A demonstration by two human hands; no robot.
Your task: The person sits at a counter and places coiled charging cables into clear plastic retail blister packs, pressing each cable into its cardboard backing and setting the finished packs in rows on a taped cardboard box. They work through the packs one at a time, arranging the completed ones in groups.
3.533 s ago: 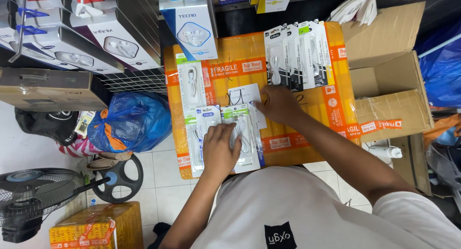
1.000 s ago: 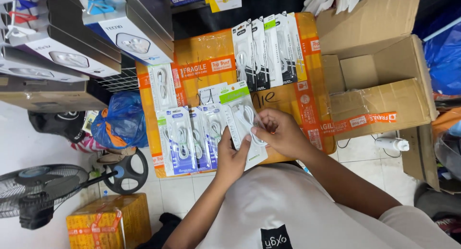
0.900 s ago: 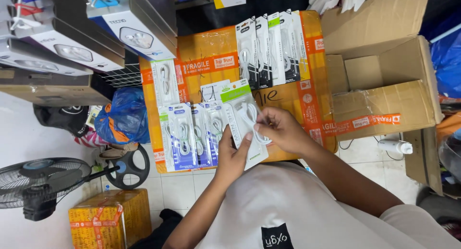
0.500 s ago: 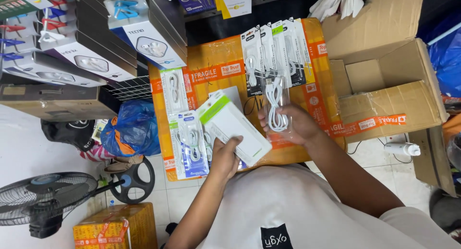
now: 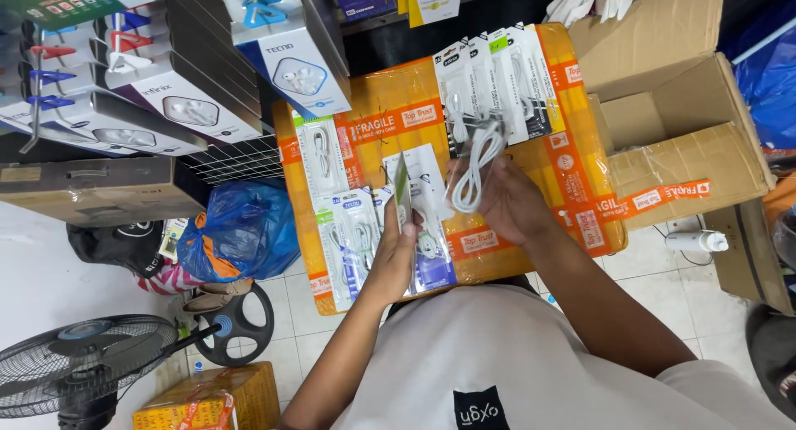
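My right hand (image 5: 507, 199) holds a coiled white cable (image 5: 477, 166) above an orange taped carton (image 5: 580, 148). My left hand (image 5: 395, 252) grips a thin white-and-green cable package (image 5: 402, 191), turned edge-on. Several flat packaged cables (image 5: 352, 231) lie in a row on the carton under my left hand. Another fanned stack of cable packages (image 5: 493, 82) rests on the carton's far part, just beyond my right hand.
An open brown cardboard box (image 5: 680, 123) stands to the right. White earphone boxes (image 5: 191, 106) hang on racks at the upper left. A blue plastic bag (image 5: 240, 231), a black fan (image 5: 83, 372) and a small orange box (image 5: 215, 397) sit on the tiled floor at the left.
My right hand has pulled the white cable out of the package and lifted it away. My left hand turned the emptied package from flat to edge-on.
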